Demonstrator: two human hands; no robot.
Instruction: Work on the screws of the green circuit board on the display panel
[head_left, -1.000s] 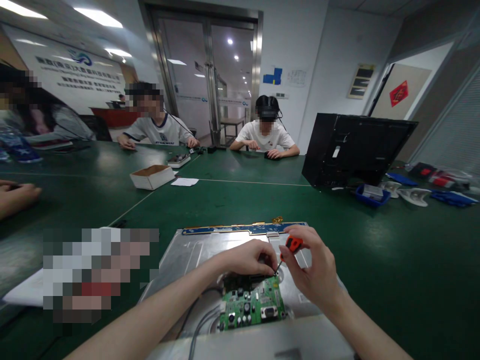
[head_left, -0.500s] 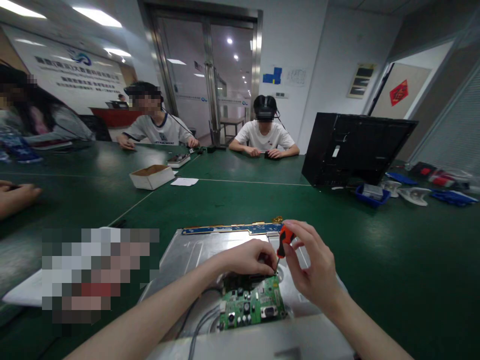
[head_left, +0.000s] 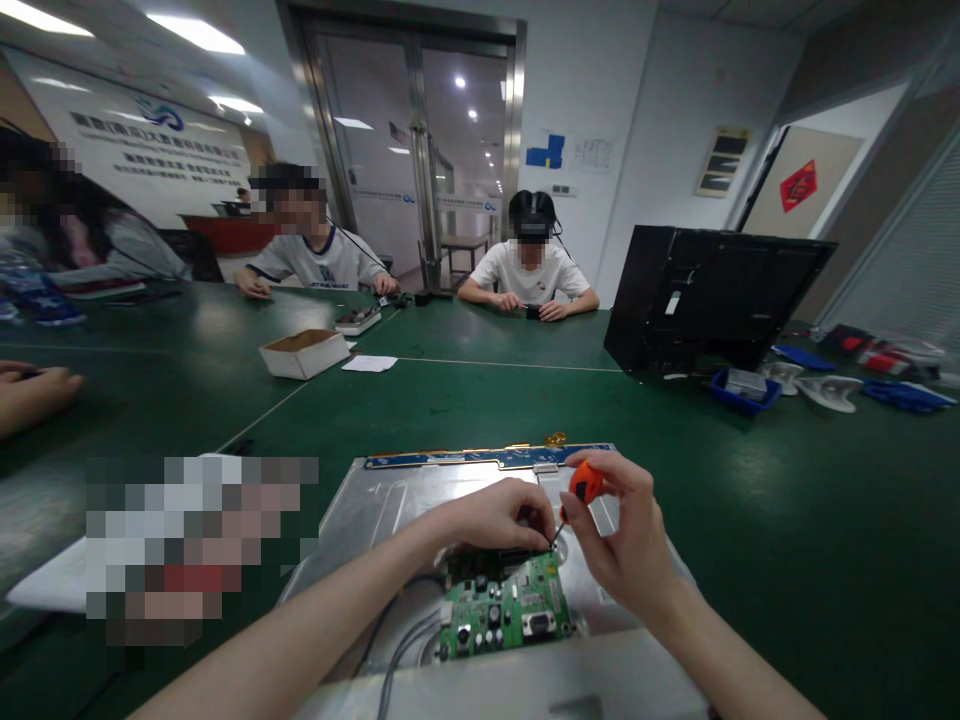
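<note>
My right hand (head_left: 626,515) grips the orange and black handle of a screwdriver (head_left: 585,483) between thumb and fingers. The screwdriver leans to the right, its thin tip down at the upper right corner of a green circuit board (head_left: 510,610). My left hand (head_left: 506,515) is closed with its fingertips at that same corner, close to the tip; whatever they pinch is too small to make out. The board lies on a silver metal panel (head_left: 375,510), with grey cables (head_left: 405,640) at its left side. A narrow blue circuit strip (head_left: 450,458) runs along the panel's far edge.
A black monitor (head_left: 712,295) stands at the right, by a blue tray (head_left: 742,390). An open cardboard box (head_left: 304,355) and white paper (head_left: 370,363) lie mid-table. Several people sit around the green table (head_left: 465,395); a co-worker's hand (head_left: 37,390) rests at the left.
The screwdriver's handle has tipped to the right and toward me, with my right hand's fingers shifted around it. Its tip stays at the board's corner. My left hand has hardly moved.
</note>
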